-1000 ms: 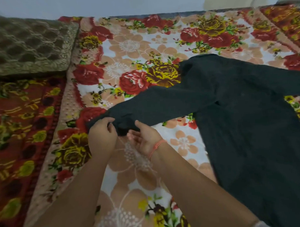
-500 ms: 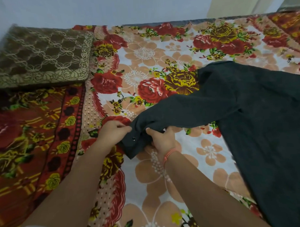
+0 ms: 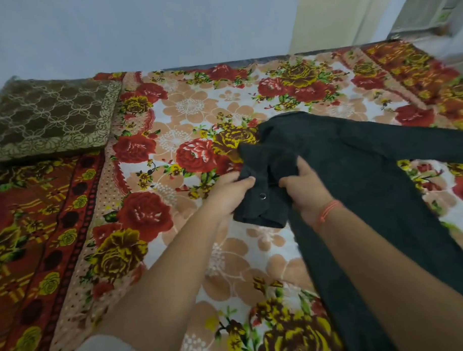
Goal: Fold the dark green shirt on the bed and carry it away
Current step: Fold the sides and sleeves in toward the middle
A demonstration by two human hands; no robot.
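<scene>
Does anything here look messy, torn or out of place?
Nothing is torn or spilled. Only the dark green shirt looks untidy: its sleeve is bunched between the left hand and right hand, which grip it near the cuff.

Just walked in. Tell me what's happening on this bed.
A person is folding a dark green shirt on a bed covered with a floral blanket. The left hand and right hand both grip one sleeve near its cuff, holding it bunched and raised beside the shirt's body. The rest of the shirt lies spread out to the right, apparently not yet folded. A brown patterned cushion sits at the far left.
</scene>
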